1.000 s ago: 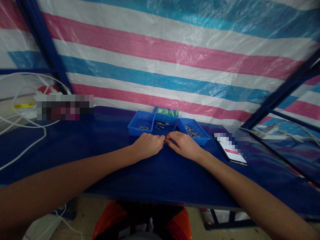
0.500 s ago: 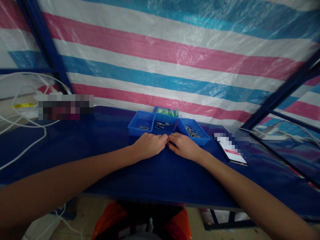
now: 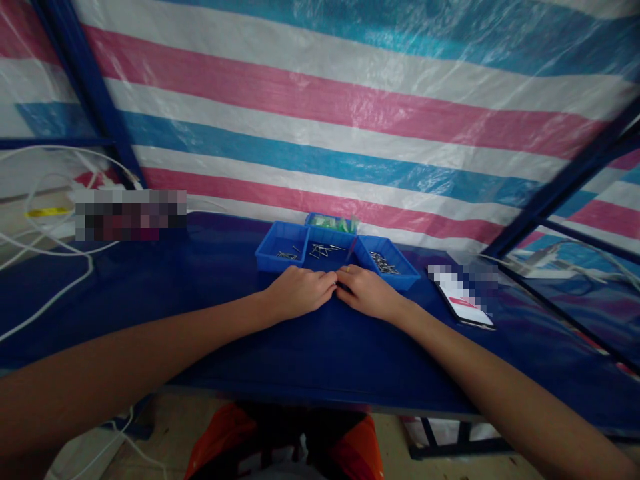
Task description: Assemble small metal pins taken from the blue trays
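My left hand (image 3: 301, 292) and my right hand (image 3: 369, 291) meet fingertip to fingertip above the blue table (image 3: 320, 360). Both are closed in a pinch, and whatever lies between the fingers is too small and covered to name. Just beyond my left hand stands a blue bin (image 3: 283, 245) with a few thin metal pins (image 3: 287, 255) in it. Beyond my right hand a second blue bin (image 3: 403, 275) holds a heap of small metal parts (image 3: 384, 263). Between the bins, several loose metal pins (image 3: 323, 250) lie scattered.
Behind the pins is another blue bin (image 3: 333, 233) with green-tinted plastic bags (image 3: 330, 224). A phone (image 3: 467, 303) lies to the right. White cables (image 3: 90, 267) run over the left side. A striped plastic sheet (image 3: 350, 107) hangs behind, between blue metal posts (image 3: 85, 87).
My left fingers have shifted very slightly right and down against my right fingertips. The bins, the pins and the phone stay where they were.
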A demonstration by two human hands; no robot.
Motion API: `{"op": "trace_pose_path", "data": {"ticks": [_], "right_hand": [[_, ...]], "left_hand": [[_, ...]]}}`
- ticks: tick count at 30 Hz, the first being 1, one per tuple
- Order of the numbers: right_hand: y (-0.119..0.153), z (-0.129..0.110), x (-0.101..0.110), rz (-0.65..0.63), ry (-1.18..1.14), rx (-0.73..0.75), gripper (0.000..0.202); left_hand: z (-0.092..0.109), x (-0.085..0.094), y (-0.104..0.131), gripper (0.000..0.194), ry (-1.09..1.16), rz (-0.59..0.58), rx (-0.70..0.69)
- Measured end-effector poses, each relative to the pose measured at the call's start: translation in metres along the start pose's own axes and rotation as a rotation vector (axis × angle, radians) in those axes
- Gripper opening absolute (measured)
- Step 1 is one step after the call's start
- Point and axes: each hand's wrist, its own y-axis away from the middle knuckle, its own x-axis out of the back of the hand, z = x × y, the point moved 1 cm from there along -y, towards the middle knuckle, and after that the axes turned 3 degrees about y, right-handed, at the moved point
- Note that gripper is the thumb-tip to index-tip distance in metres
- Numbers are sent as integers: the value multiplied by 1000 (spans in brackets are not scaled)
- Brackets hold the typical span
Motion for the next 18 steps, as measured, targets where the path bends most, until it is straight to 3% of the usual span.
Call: {"op": "trace_pose_path", "data": {"ticks": [10,18], "right_hand": [[0,-2,4,29,-26,-27,17],[1,-4,9,105,-69,-12,18]], "left_hand": [[-6,2,-1,16,-98,-99,128],[-5,-2,0,17,-67,-127,108]]}}
